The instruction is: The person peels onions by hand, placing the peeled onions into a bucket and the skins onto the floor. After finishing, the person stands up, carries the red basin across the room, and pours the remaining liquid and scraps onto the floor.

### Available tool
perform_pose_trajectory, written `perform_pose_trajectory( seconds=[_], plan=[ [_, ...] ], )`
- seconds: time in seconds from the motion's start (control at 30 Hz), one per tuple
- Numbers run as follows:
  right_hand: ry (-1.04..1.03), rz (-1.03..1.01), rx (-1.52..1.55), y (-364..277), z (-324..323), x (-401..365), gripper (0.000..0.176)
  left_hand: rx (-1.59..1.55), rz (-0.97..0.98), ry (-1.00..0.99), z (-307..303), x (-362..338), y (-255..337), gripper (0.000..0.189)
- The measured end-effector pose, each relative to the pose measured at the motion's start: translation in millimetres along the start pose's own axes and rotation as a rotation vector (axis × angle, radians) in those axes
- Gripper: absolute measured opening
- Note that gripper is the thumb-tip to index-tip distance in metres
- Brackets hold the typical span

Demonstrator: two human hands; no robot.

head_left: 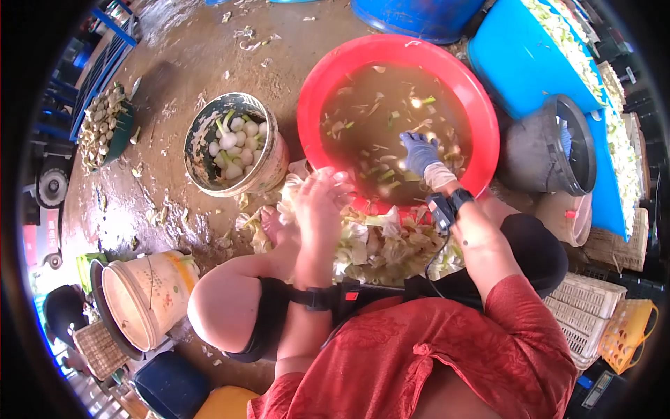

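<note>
Head view: right hand, blue glove, is inside the red basin, fingers bent down at the murky water with green and white scraps floating around it; can't tell if it grips anything. Left hand is just below the basin's near rim, over the trimmings pile, touching it; motion-blurred, so can't tell open or closed. Left of the basin: patterned bucket holding peeled white bulbs. Right of the basin: grey bucket, with a blue tub above it. Well below-left of the basin: white bucket lying on its side on the wet floor.
</note>
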State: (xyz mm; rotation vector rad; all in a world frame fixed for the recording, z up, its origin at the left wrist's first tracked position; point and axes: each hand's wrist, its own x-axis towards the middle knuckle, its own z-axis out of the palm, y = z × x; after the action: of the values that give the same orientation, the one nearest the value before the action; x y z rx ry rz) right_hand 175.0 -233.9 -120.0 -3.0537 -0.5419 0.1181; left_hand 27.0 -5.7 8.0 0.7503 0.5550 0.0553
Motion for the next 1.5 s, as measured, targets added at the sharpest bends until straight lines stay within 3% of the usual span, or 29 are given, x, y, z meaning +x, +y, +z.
perform_pose_trajectory(
  seconds=[0.07,0.13,0.17,0.23,0.27,0.3,0.37,0.4,0.43,0.5,0.53,0.63,0.7,0.77,0.83,0.9,0.97,1.03,1.1,1.3,1.37,1.4,1.5],
  plan=[
    [0.026,-0.054,-0.134,12,26,4,0.055,0.045,-0.045,0.005,1,5,-4,0.016],
    [-0.546,-0.075,-0.166,15,54,10,0.05,0.046,-0.054,0.004,0,7,-10,0.015],
    [-0.551,-0.079,-0.159,12,64,8,0.05,0.031,-0.06,-0.007,-2,9,-12,0.015],
    [-0.482,-0.07,0.285,9,74,-7,0.025,0.013,-0.062,-0.012,-4,13,-16,0.014],
    [-0.305,-0.102,0.434,6,74,-13,0.019,0.052,-0.059,0.018,-4,14,-16,0.014],
    [-0.307,-0.096,0.431,6,73,-14,0.019,0.091,-0.058,0.047,-4,14,-17,0.014],
    [-0.33,-0.074,1.28,3,65,-13,0.02,0.12,-0.052,0.043,-8,13,-21,0.015],
    [-0.236,-0.188,0.7,-20,-7,-14,0.023,0.148,-0.034,0.042,-9,13,-23,0.016],
    [-0.226,-0.19,0.695,-32,-32,-18,0.023,0.146,-0.027,0.033,-10,14,-25,0.016],
    [-0.166,-0.129,1.169,-48,-58,-26,0.023,0.289,-0.038,0.057,-13,16,-28,0.02],
    [0.026,-0.32,1.102,-53,-61,-29,0.022,0.326,-0.046,0.063,-14,17,-30,0.028],
    [-0.116,-0.342,1.111,-71,-114,-46,0.019,0.257,-0.175,0.07,3,6,-19,0.034],
    [-0.044,-0.38,1.229,-82,-119,-56,0.012,0.353,-0.045,-0.125,-7,10,-30,0.035],
    [0.021,-0.313,1.399,-86,-125,-59,0.011,0.175,0.008,-0.245,-1,1,-26,0.028],
    [0.086,0.019,1.811,-92,-139,-64,0.01,0.13,0.102,-0.088,18,-17,-15,0.023],
    [0.076,-0.009,1.664,-74,-122,-62,0.013,0.153,0.223,-0.126,20,-22,-9,0.019],
    [0.57,-0.283,1.113,-83,-90,-68,0.018,0.241,0.541,-0.1,15,-10,-30,0.024],
    [0.166,-0.175,1.51,-105,-101,-80,0.023,0.445,0.504,-0.193,15,-16,-29,0.033],
    [-0.014,0.111,1.501,-117,-132,-89,0.027,0.456,0.536,-0.184,14,-20,-30,0.033],
    [0.0,0.001,1.537,-116,-140,-98,0.024,0.281,0.432,-0.213,3,-19,-31,0.032],
    [-0.162,0.101,1.619,-114,-149,-105,0.024,0.268,0.334,-0.208,9,-31,-22,0.03],
    [-0.139,0.061,1.636,-112,-146,-104,0.025,0.221,0.318,-0.222,11,-35,-21,0.027],
    [-0.066,0.064,1.454,-108,-127,-96,0.027,0.351,0.483,-0.202,7,-26,-36,0.027]
  ],
)
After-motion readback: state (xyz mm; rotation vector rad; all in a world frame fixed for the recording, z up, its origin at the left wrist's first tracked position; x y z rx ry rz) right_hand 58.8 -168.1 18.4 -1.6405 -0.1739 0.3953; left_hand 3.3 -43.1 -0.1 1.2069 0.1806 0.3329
